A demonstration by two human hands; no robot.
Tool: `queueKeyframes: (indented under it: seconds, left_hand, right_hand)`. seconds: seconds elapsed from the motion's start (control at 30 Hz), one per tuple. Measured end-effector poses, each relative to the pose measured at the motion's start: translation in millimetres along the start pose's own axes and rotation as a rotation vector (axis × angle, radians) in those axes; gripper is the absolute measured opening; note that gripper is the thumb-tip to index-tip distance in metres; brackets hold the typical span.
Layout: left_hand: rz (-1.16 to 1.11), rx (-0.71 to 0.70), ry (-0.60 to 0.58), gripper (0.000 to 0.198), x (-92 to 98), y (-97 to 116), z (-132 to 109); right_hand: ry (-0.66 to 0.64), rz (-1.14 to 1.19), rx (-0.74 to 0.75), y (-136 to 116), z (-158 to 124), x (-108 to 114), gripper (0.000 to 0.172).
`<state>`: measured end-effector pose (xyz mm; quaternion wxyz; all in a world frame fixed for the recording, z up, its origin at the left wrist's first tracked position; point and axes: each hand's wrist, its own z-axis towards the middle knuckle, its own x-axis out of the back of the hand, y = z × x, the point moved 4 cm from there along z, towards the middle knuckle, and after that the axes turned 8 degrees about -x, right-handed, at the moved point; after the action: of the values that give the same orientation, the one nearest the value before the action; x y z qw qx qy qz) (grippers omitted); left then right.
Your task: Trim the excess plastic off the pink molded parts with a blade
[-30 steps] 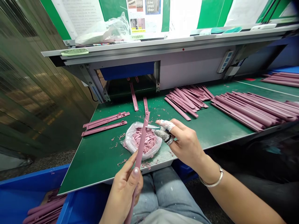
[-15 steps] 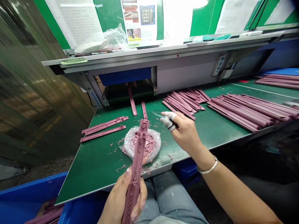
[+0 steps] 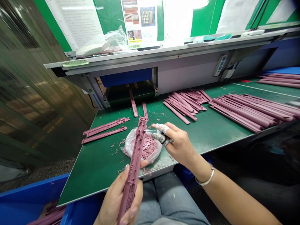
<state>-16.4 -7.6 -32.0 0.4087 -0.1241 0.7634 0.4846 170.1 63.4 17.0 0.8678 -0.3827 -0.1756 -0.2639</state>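
My left hand (image 3: 122, 195) is wrapped around a long mauve plastic strip (image 3: 134, 159) with ribs and small pegs on its upper side. The strip is tilted up, away from me, its far end above a clear plastic bag (image 3: 129, 144) filled with mauve shavings (image 3: 148, 146). Thumb and wrapped fingers of my right hand (image 3: 178, 140) pinch a thin blade (image 3: 149, 130). Its tip reaches the strip's edge near the far end; whether it touches cannot be made out. White and patterned wraps cover those fingertips.
Two or three mauve strips (image 3: 105, 135) lie on the green table (image 3: 93, 168) at left. Heaps of strips lie at right, a smaller pile (image 3: 185, 103) and a larger row (image 3: 248, 111). Loose shavings surround the bag. A blue bin (image 3: 82, 207) stands below left, a shelf (image 3: 173, 51) behind.
My right hand has moved left and slightly down, bringing the blade to the strip. The strip in my left hand has shifted a little left.
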Motion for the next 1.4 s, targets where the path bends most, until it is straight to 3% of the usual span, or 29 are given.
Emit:
queueKeyframes:
  seconds: [0.2,0.4,0.5,0.63,0.8,0.9,1.1,1.27,1.4]
  left_hand:
    - [0.012,0.024,0.025,0.051,4.4,-1,1]
    - [0.061,0.001,0.023,0.049,10.7,-12,-2]
    - [0.116,-0.04,0.059,0.051,13.9,-10,0]
    - [0.399,-0.147,0.213,0.054,16.0,5,7]
    - [0.656,-0.278,0.363,0.043,7.6,13,10]
    - [0.692,-0.337,0.381,0.031,3.1,15,9]
    - [0.68,-0.344,0.362,0.027,8.3,12,8]
    - [0.664,-0.311,0.347,0.031,16.8,9,16]
    - [0.638,-0.385,0.378,0.039,18.1,24,33]
  right_hand:
    - [0.019,-0.046,-0.03,3,4,-5,0.048]
    - [0.133,-0.119,-0.154,33,26,6,0.033]
    - [0.101,-0.084,-0.138,39,29,11,0.038]
    - [-0.1,-0.049,-0.017,20,18,-1,0.056]
    - [-0.235,-0.341,-0.098,-3,9,-15,0.027]
    - [-0.244,-0.409,-0.141,-10,10,-17,0.006]
    - [-0.245,-0.445,-0.164,-11,8,-21,0.024]
    - [-0.277,-0.462,-0.175,-17,-2,-36,0.015]
    - [-0.381,-0.423,-0.102,-34,-26,-64,0.007]
